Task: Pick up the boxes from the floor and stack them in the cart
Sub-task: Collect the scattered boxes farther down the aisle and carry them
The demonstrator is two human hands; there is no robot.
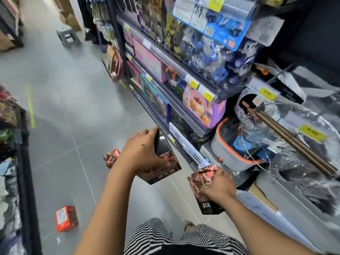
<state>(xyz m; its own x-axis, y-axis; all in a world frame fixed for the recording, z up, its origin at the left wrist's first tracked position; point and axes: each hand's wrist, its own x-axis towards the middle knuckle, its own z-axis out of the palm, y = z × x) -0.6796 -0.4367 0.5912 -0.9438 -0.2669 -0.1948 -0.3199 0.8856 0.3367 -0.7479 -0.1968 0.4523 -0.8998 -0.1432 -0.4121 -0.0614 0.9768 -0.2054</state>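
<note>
Holding a dark printed cardboard box (166, 171) in the left grip (141, 153), a second dark box (196, 188) in the right grip (219, 184).
Both grips clench their boxes above the grey tiled floor (73, 107), beside toy shelves (166, 56). One red cardboard box (111, 157) lies on the floor just past the left grip; another red box (66, 219) lies well left.

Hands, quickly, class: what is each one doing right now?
Left hand: grips a dark box.
Right hand: grips a second box.
</note>
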